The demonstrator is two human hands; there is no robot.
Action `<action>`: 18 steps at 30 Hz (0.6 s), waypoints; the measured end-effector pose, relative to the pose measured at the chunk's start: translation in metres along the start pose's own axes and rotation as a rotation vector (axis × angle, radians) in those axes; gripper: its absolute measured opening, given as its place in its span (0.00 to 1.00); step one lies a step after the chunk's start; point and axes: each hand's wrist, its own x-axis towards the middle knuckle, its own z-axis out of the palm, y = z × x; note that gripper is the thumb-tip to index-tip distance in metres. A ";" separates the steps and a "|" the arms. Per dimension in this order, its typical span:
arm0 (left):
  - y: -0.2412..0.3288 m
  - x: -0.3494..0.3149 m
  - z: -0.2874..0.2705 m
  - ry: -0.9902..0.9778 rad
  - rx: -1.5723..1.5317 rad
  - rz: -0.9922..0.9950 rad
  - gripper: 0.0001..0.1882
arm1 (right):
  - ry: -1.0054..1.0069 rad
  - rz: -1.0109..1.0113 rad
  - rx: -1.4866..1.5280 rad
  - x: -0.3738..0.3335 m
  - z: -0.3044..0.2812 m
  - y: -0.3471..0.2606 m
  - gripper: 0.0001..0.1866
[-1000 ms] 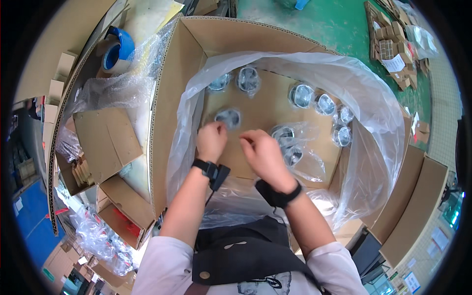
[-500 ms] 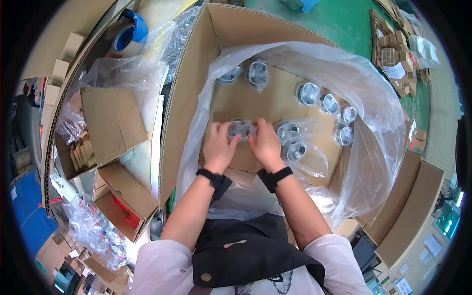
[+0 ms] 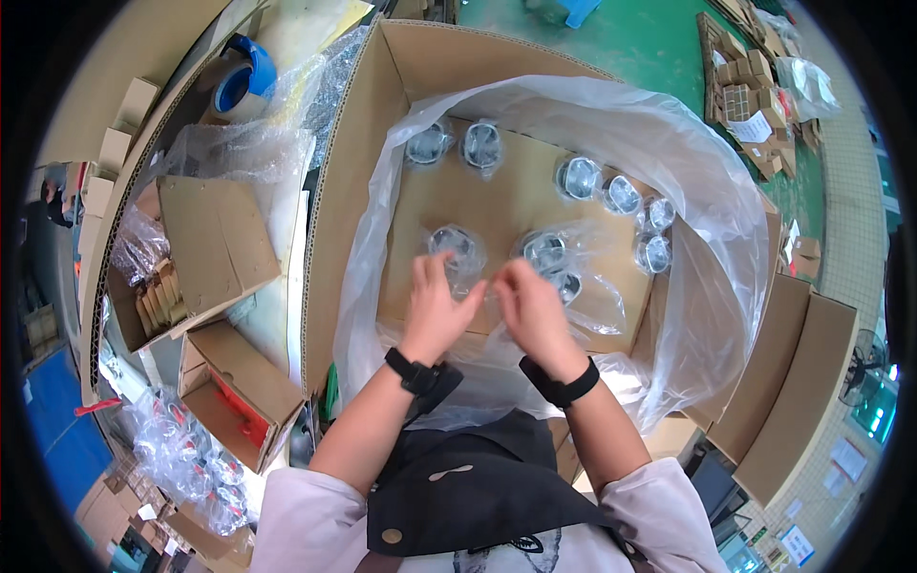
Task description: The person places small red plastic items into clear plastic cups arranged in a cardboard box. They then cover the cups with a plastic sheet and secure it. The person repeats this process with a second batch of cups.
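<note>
A large cardboard box (image 3: 330,229) lined with a clear plastic bag (image 3: 702,181) stands in front of me. On the cardboard sheet (image 3: 521,201) inside it are several round, silvery metal parts, each in clear plastic. My left hand (image 3: 439,310) is just below one wrapped metal part (image 3: 453,246), its thumb and fingers apart, with the fingertips near or touching the wrap. My right hand (image 3: 535,310) is bent beside it, fingers loosely curled and seemingly holding nothing. It partly covers a pair of wrapped metal parts (image 3: 545,252). Other wrapped parts (image 3: 579,179) stand farther off.
Left of the box, a table holds a blue tape dispenser (image 3: 244,78), bubble wrap (image 3: 330,95), an open carton with dividers (image 3: 215,239) and a small carton with something red inside (image 3: 239,392). Bagged items (image 3: 186,458) lie nearer. Cardboard flaps (image 3: 793,382) jut out at right.
Both hands have drawn back toward me from the wrapped part, which now sits uncovered on the sheet. The right hand has shifted right, over the neighbouring parts. The view has shifted slightly.
</note>
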 end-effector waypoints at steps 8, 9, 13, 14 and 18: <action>-0.029 0.034 0.009 -0.236 -0.002 -0.132 0.11 | -0.099 0.167 -0.241 0.045 0.044 0.030 0.17; -0.033 0.029 0.009 -0.248 -0.140 -0.199 0.11 | -0.156 0.321 -0.028 0.049 0.048 0.032 0.18; -0.045 0.015 -0.007 -0.194 -0.449 -0.424 0.15 | -0.134 0.403 0.075 0.050 0.037 0.045 0.13; -0.044 0.007 -0.016 -0.154 -0.458 -0.480 0.17 | -0.069 0.315 -0.064 0.044 0.032 0.050 0.12; -0.028 -0.011 -0.032 -0.159 -0.140 -0.365 0.26 | 0.069 0.147 -0.308 0.032 0.016 0.038 0.14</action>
